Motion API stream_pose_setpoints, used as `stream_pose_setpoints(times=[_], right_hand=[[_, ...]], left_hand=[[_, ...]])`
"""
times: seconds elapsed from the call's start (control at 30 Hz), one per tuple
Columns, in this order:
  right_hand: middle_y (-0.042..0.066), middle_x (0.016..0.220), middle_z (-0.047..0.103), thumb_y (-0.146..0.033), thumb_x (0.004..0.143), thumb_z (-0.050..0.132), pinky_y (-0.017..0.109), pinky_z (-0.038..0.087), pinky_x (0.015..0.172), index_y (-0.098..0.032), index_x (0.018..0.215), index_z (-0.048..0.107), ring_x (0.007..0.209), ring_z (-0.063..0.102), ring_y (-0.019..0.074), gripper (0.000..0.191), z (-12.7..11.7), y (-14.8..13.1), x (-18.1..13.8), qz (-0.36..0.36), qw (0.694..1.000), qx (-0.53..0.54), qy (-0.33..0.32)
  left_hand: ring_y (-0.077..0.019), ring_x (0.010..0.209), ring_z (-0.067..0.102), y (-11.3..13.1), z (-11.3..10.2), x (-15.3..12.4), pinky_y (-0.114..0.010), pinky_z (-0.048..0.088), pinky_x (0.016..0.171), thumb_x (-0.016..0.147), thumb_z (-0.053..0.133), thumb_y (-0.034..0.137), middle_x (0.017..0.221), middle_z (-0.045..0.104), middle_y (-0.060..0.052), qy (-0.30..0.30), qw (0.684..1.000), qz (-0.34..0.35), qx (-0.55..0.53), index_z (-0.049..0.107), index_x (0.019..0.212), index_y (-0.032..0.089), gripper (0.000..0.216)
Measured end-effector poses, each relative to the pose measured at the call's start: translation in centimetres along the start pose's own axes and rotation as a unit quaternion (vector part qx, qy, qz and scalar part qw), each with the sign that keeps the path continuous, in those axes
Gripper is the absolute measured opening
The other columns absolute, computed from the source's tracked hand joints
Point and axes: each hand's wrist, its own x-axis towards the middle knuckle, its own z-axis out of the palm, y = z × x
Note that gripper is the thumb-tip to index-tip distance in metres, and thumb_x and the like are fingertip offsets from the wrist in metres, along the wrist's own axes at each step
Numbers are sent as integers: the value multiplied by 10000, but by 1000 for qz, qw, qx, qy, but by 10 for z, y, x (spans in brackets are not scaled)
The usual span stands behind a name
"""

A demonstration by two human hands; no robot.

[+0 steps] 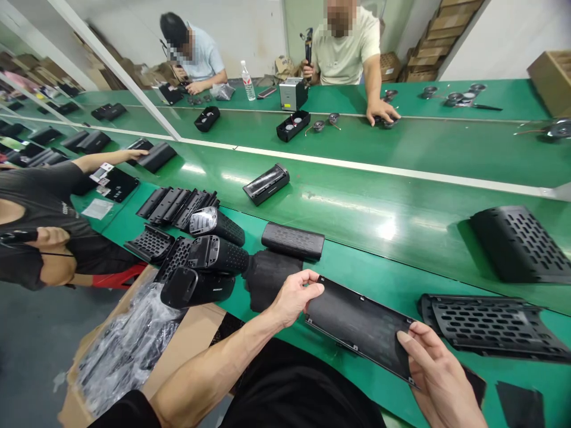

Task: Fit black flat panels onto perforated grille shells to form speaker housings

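Two hands hold one black panel between them over the near side of the green desk [352, 265]. Its long axis slants from the left hand [295, 297], farther off, down to the right hand [439, 368], nearer the body. Left fingers and thumb pinch one end of the panel [357, 321]; right fingers clamp the opposite end, thumb on the inner face.

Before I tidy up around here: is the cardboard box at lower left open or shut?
Open: the cardboard box has a flap spread to one side, and clear plastic wrapping shows inside.
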Motion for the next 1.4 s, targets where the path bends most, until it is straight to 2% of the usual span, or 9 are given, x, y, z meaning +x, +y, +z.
stream_pose_setpoints(times=[0.17,0.27,0.33,0.43,0.53,0.87,1.03,1.3,1.4], right_hand=[[14,943,599,-441,485,1018,231,547,584,-271,986,650,650,504,125,644,5,-6,-9,-3,1000,7,-7],[-4,883,562,-447,522,1000,209,486,497,-270,986,646,557,393,89,609,4,-7,-10,-17,1000,1,-6],[-6,882,550,-446,542,989,197,480,505,-273,998,646,582,420,100,596,2,-5,-8,-29,1000,-6,-9],[4,942,559,-445,547,986,182,525,630,-279,1018,652,747,534,143,600,-1,0,-6,-39,999,-6,-14],[7,991,565,-442,551,989,164,523,690,-283,1025,660,855,554,158,598,-2,1,-7,-42,999,2,-16],[-30,833,428,-462,584,985,140,393,508,-287,1047,659,639,353,98,593,-3,-4,-12,-56,998,-8,-26],[-28,812,410,-462,563,991,143,394,505,-280,1025,657,640,355,103,599,-4,-7,-14,-67,998,-10,-21],[-14,853,476,-476,537,1000,139,412,513,-266,1029,666,626,326,86,631,-7,-9,-15,-54,998,-12,-13],[-5,879,499,-463,512,1014,128,423,531,-268,1013,670,659,379,91,638,-5,-9,-14,-48,999,1,-14]], left_hand=[[-50,492,380,5,0,-3,-197,312,426,734,793,440,669,459,73,-1,1000,-2,6,635,942,165,379],[-49,493,381,6,0,-4,-197,308,431,752,781,431,673,472,70,-2,1000,6,9,644,941,163,355],[-50,494,379,4,0,-4,-199,302,433,762,781,448,677,478,70,-3,1000,9,10,646,957,165,369],[-56,504,386,2,-2,-5,-205,311,445,774,787,488,686,488,67,-6,1000,15,12,649,990,169,410],[-53,501,383,2,-4,-6,-205,321,454,785,790,507,684,481,68,-12,1000,23,13,658,1010,165,430],[-69,637,446,2,-11,-9,-191,364,522,764,860,439,813,546,12,-52,996,68,-25,707,1118,131,494],[-69,626,450,3,-10,-11,-188,370,505,740,884,444,802,553,12,-63,996,58,-35,687,1137,127,545],[-48,560,433,5,-8,-10,-189,384,479,745,884,436,765,547,33,-63,996,59,-27,675,1137,121,545],[-47,555,438,2,-9,-8,-189,383,472,748,880,438,765,542,37,-62,996,60,-25,670,1131,120,540]])
